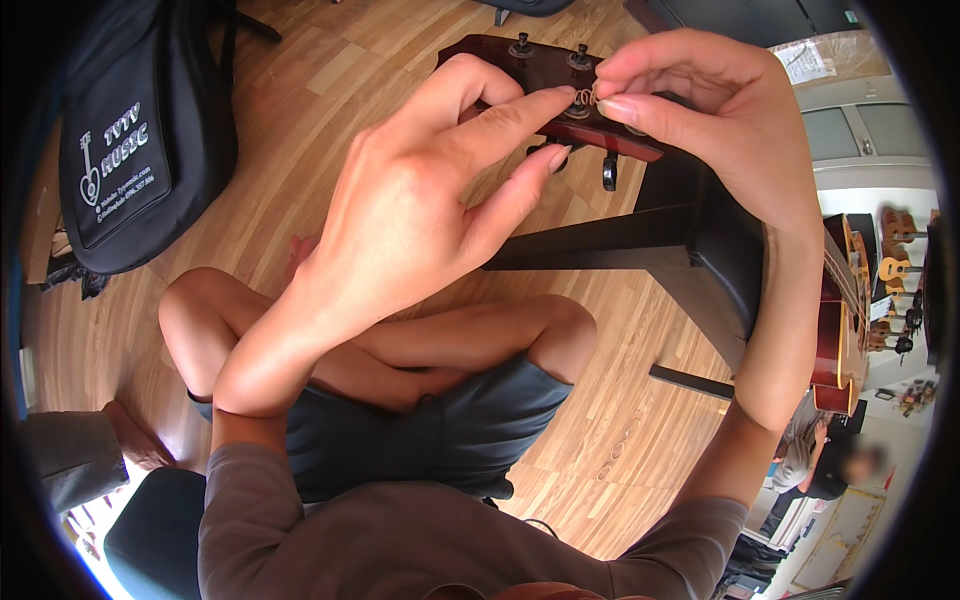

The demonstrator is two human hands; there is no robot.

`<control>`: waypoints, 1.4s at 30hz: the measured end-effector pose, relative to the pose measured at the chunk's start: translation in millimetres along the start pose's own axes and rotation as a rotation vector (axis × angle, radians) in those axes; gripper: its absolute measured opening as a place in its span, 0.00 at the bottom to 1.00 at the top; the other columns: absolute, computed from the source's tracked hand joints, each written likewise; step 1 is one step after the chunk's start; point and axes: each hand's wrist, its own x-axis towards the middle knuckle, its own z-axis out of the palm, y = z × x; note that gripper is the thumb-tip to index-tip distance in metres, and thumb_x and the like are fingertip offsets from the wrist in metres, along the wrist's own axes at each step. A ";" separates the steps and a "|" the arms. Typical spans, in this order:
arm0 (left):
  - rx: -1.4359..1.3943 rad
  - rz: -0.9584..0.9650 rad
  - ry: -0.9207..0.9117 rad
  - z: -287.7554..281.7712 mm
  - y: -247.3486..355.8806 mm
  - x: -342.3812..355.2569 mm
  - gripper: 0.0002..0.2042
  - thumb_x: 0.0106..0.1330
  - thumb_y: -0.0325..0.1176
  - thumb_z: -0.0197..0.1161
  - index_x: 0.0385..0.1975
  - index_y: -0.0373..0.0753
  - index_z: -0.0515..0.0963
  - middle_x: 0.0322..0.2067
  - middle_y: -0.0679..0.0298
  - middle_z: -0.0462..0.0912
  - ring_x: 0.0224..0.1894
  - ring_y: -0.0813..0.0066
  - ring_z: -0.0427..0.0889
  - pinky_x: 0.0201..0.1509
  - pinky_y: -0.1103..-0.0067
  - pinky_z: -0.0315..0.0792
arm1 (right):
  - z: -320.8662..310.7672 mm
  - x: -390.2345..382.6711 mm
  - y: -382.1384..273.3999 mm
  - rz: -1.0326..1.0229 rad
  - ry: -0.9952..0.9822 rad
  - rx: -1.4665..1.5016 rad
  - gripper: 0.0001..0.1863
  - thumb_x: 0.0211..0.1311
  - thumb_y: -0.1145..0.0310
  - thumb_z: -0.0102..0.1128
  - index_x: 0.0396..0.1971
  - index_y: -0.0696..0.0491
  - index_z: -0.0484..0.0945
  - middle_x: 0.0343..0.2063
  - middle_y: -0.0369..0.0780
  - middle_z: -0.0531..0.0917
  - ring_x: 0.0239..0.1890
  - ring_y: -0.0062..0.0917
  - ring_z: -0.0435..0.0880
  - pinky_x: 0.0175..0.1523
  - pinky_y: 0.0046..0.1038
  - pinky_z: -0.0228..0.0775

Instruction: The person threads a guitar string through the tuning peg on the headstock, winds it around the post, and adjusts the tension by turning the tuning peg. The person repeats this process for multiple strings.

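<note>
A dark red guitar headstock (480,55) with several tuning pegs is at the top, above a black padded stand or bench (700,250). My left hand (410,200) is closed over the headstock, one fingertip at a small coppery coil of string (585,97), its thumb lower, by a black tuner. My right hand (705,120) pinches the coil between thumb and finger.
A black instrument bag (190,120) lies on the wooden floor (550,460) at left. Another person's foot (135,435) is at lower left. More guitars (900,265) hang at right; a person (840,465) is at lower right. My crossed legs are below.
</note>
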 end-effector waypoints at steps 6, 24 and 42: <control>0.002 0.008 -0.019 -0.7 1.1 -1.4 0.20 0.63 0.24 0.73 0.56 0.41 0.85 0.36 0.67 0.77 0.30 0.79 0.73 0.30 0.81 0.68 | -5.3 -0.8 2.0 -0.001 -0.024 -0.010 0.11 0.63 0.82 0.69 0.45 0.62 0.85 0.42 0.43 0.89 0.48 0.25 0.89 0.56 0.25 0.82; 0.026 0.026 -0.025 1.2 0.2 -4.0 0.23 0.62 0.24 0.73 0.59 0.39 0.83 0.37 0.65 0.78 0.32 0.76 0.76 0.32 0.80 0.71 | -4.1 0.9 3.1 0.009 -0.020 -0.002 0.11 0.64 0.81 0.67 0.47 0.63 0.84 0.43 0.44 0.89 0.48 0.26 0.89 0.57 0.25 0.82; -0.014 0.016 0.003 1.6 1.1 -2.8 0.22 0.63 0.24 0.72 0.58 0.43 0.84 0.37 0.68 0.78 0.28 0.82 0.70 0.27 0.83 0.64 | -5.2 2.1 2.4 -0.002 -0.021 -0.013 0.12 0.65 0.79 0.68 0.48 0.61 0.85 0.43 0.42 0.89 0.48 0.24 0.89 0.57 0.24 0.81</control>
